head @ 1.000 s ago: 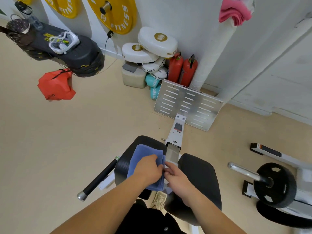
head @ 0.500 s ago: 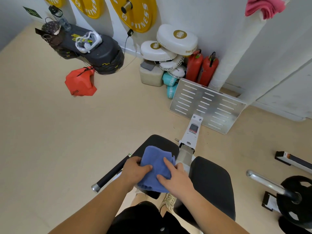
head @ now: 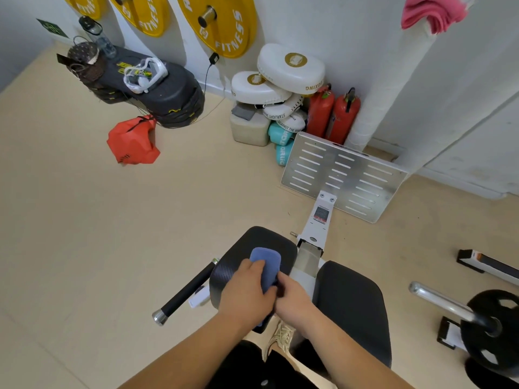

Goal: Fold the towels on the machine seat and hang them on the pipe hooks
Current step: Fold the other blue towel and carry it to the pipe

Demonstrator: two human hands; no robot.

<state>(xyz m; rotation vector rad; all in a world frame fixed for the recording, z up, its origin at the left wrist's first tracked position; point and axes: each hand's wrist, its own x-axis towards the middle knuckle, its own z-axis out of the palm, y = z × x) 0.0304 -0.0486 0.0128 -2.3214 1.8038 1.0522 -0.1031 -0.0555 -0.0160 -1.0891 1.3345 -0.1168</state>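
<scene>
A blue towel (head: pixel 266 262), folded into a narrow thick strip, lies on the left black pad of the machine seat (head: pixel 241 248). My left hand (head: pixel 244 293) covers its near left part, fingers curled over the fold. My right hand (head: pixel 292 299) grips the towel's near right edge, with its fingertips hidden under the cloth. A pink towel (head: pixel 432 12) hangs high on the white wrapped pipe (head: pixel 393 80) at the top right; the hook itself is hidden.
The seat's right black pad (head: pixel 354 304) is bare. A slotted metal footplate (head: pixel 342 175) stands ahead of the seat. Red canisters (head: pixel 331 113) and white boxing pads (head: pixel 286 71) crowd the pipe's base. A barbell with a black plate (head: pixel 494 327) lies to the right, a black handle bar (head: pixel 188 290) to the left.
The towel has been folded over once more, going from a broad square to a narrow strip. Both hands have closed together at its near end. The camera has shifted closer.
</scene>
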